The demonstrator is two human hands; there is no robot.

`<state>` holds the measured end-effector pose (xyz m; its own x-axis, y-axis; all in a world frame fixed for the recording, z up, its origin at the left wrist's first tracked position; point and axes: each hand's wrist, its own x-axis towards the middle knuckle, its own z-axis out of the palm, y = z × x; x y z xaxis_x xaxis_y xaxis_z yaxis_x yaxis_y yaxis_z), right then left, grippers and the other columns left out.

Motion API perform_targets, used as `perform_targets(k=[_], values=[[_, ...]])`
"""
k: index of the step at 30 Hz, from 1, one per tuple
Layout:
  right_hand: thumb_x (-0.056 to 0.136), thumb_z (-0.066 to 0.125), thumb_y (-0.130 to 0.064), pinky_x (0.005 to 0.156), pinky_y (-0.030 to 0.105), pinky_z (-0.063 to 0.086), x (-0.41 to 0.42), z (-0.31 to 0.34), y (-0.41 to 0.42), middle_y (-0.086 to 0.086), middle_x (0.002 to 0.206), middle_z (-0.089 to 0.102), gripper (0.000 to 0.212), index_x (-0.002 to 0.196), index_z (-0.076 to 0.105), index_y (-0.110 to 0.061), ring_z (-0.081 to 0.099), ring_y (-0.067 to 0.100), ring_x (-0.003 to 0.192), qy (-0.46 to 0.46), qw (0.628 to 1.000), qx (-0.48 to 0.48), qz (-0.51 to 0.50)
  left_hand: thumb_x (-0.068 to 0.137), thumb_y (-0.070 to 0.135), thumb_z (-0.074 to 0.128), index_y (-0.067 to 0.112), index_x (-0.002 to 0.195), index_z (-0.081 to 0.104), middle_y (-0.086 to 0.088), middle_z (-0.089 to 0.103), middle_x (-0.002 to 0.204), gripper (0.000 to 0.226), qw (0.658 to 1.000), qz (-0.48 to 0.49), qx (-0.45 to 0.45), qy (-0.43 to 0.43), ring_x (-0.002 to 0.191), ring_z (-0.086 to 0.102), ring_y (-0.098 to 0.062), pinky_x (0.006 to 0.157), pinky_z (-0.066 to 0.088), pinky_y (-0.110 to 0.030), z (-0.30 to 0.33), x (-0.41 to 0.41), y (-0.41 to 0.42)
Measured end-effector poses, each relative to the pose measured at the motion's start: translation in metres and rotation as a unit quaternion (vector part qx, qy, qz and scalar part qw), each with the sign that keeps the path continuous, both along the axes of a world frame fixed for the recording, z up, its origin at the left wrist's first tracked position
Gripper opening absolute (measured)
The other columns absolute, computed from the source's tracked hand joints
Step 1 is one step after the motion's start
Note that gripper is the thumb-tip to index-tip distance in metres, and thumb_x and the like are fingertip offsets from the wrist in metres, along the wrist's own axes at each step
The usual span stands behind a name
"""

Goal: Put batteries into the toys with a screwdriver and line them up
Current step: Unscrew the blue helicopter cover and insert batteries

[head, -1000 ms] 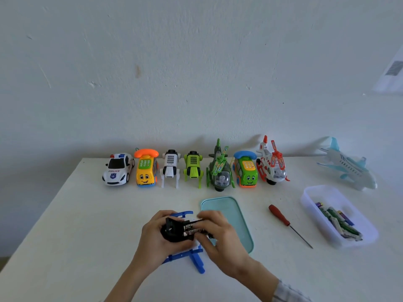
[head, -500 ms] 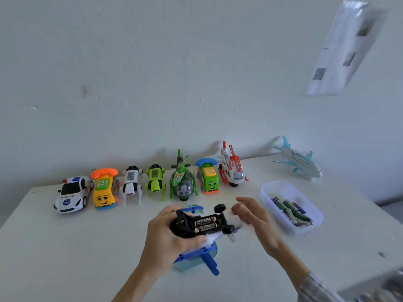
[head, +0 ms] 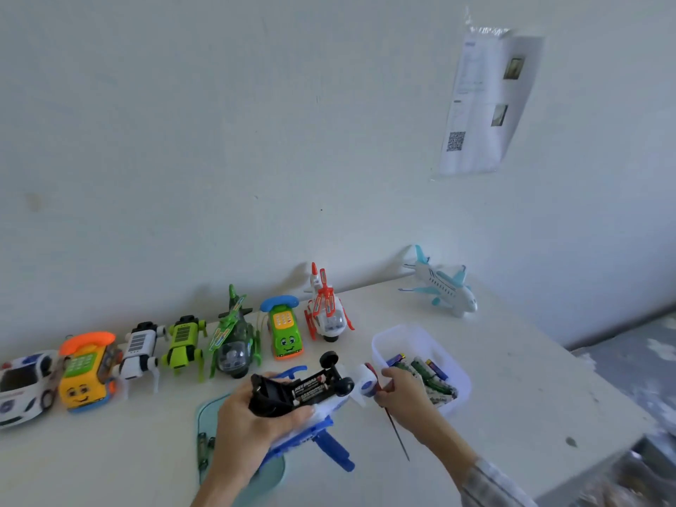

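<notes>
Two hands work close together at the near edge of the white table [head: 512,360]. The left hand [head: 252,426] is wrapped around an upturned blue and white toy plane [head: 314,408], its black underside facing up with two batteries [head: 309,391] seated in the open compartment; a blue wing sticks out below the hand. Under that hand lies a pale teal lid [head: 208,415], mostly hidden by wrist and toy. The right hand [head: 398,393], just beside the plane's nose, is closed around the red handle of a screwdriver [head: 397,429], whose thin shaft points back toward the person. Just past the right hand, touching its knuckles in view, sits a clear plastic tub [head: 387,342] of spare batteries. Beyond the left hand seven toys stand in a row along the wall: a police car [head: 22,386], an orange phone car [head: 87,371], a white robot dog [head: 141,351], a green robot dog [head: 183,342], a green helicopter [head: 234,342], a green phone car [head: 285,334] and a red and white helicopter [head: 327,312]. Farther right, well apart from the row, stands a white and teal airliner [head: 442,287]. A printed sheet [head: 483,104] hangs on the wall above.
</notes>
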<state>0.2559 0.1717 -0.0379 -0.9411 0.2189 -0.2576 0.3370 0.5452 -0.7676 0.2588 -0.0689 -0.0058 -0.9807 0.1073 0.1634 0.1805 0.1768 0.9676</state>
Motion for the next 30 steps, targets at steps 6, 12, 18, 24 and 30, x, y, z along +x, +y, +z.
perform_targets(k=[6,12,18,24,30], values=[[0.058,0.044,-0.003,0.050,0.029,0.027,0.043,0.033,0.050,-0.001,0.056,0.034,0.016,0.063,0.033,-0.013,0.030,0.019,0.058,0.063,0.972,-0.190,-0.127,0.026,0.034,0.091,0.005,0.091,0.073,0.009,0.075,0.087,0.074,0.997,-0.047,-0.018,-0.052,0.079,0.071,-0.010,0.068,0.051,-0.012,-0.022,0.000,0.031],[0.077,0.074,-0.017,0.048,0.017,0.033,0.058,0.038,0.053,-0.011,0.060,0.045,0.021,0.092,0.061,-0.025,0.039,0.004,0.046,0.081,0.981,-0.178,0.016,0.030,0.036,0.095,0.028,0.081,0.074,-0.005,0.072,0.094,0.056,0.995,-0.078,-0.061,-0.030,0.082,0.070,-0.015,0.073,0.055,-0.022,-0.027,0.001,0.061],[0.082,0.072,-0.016,0.047,0.018,0.034,0.065,0.019,0.044,-0.006,0.072,0.057,0.047,0.123,0.057,-0.032,0.047,0.008,0.055,0.050,0.974,-0.217,0.049,0.038,0.013,0.099,0.029,0.080,0.075,-0.001,0.072,0.094,0.051,0.990,-0.104,-0.098,-0.004,0.084,0.069,-0.009,0.072,0.050,-0.012,-0.031,-0.005,0.069],[0.073,0.077,-0.004,0.046,0.021,0.032,0.074,0.007,0.040,-0.001,0.075,0.066,0.056,0.113,0.056,-0.037,0.037,0.008,0.046,0.047,0.952,-0.300,0.041,0.023,0.062,0.089,0.041,0.084,0.070,0.020,0.065,0.100,0.068,0.982,-0.126,-0.142,-0.004,0.089,0.066,-0.006,0.076,0.047,-0.012,-0.034,-0.007,0.068],[0.076,0.075,-0.002,0.042,0.021,0.031,0.075,0.006,0.035,-0.002,0.065,0.060,0.053,0.114,0.051,-0.030,0.034,0.012,0.046,0.050,0.937,-0.344,0.027,0.069,0.077,0.050,0.047,0.113,0.051,0.046,0.043,0.118,0.053,0.938,-0.069,-0.292,0.174,0.118,0.045,-0.001,0.109,0.018,-0.050,-0.036,0.003,0.080]])
